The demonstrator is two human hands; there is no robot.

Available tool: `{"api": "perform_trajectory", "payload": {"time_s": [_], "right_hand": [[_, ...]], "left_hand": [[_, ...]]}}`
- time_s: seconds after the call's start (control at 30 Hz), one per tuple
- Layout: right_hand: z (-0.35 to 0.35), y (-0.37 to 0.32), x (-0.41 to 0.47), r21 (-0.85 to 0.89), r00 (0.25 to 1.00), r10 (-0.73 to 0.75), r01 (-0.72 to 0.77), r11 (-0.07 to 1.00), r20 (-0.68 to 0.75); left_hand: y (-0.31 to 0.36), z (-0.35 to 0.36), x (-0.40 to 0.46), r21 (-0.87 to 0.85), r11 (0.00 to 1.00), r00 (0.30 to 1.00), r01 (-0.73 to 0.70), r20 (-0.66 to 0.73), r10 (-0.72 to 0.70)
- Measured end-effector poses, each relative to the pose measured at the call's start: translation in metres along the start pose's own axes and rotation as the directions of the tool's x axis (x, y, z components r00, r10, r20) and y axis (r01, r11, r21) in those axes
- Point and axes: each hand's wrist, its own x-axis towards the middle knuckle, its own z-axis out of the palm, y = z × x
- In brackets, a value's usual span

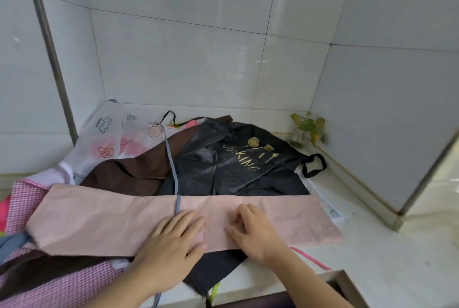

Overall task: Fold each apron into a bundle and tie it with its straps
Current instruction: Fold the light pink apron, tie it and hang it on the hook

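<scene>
The fold was in hand, not the tie. A pale pink cotton apron [139, 218], already doubled into a long flat band, lay across the front of the white stone surface [387, 263], on top of the other aprons. The person's left hand [171, 238] lay flat on the band near its middle, fingers straight and pressing, gripping nothing. The right hand [250, 230] rested just beside it with fingers bent onto the cloth; whether it pinched a crease or merely pressed could not be told.

In my judgement the next move called for the band to be folded or rolled in from one end towards the hands, then bound. The blue-grey fabric strap [172, 171] ran from the far side over the heap and down to the band's upper edge by the left hand, so it would have to be kept free of the fold.

The band itself looked thin and soft, lightly creased, its right end square and its left end ragged over a pink checked cloth [27, 203].

Behind it lay a glossy black apron with gold lettering [236, 158], a brown cloth apron [139, 171] and a white printed apron [111, 134], all loose and unbundled.
</scene>
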Motion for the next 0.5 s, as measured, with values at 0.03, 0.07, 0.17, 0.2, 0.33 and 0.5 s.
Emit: {"api": "perform_trajectory", "payload": {"time_s": [0.03, 0.07, 0.17, 0.2, 0.33, 0.5], "right_hand": [[-0.003, 0.001, -0.004, -0.030, 0.999, -0.026, 0.027, 0.999, 0.045], [-0.006, 0.000, -0.008, -0.078, 0.993, -0.073, 0.080, 0.994, 0.091], [-0.019, 0.000, -0.020, -0.221, 0.960, -0.232, 0.263, 0.939, 0.156], [-0.023, 0.002, -0.023, -0.278, 0.947, -0.288, 0.317, 0.907, 0.141], [-0.032, 0.010, -0.024, -0.561, 0.899, -0.406, 0.423, 0.711, 0.163], [-0.053, 0.042, -0.022, -0.563, 0.982, -0.082, -0.029, 0.826, -0.171]], "left_hand": [[0.000, 0.003, 0.002, 0.032, 0.999, 1.000, -0.019, -0.008, 0.019], [0.001, 0.004, 0.004, 0.025, 0.999, 1.000, -0.026, 0.008, 0.026], [-0.001, 0.004, 0.004, 0.030, 0.999, 1.000, -0.027, -0.009, 0.028], [-0.001, 0.004, 0.003, 0.046, 0.999, 1.000, -0.020, -0.008, 0.021], [0.001, 0.003, 0.001, 0.080, 0.997, 1.000, 0.006, 0.017, -0.008], [0.002, 0.002, 0.001, 0.068, 0.998, 0.998, -0.004, 0.066, 0.000]]}}
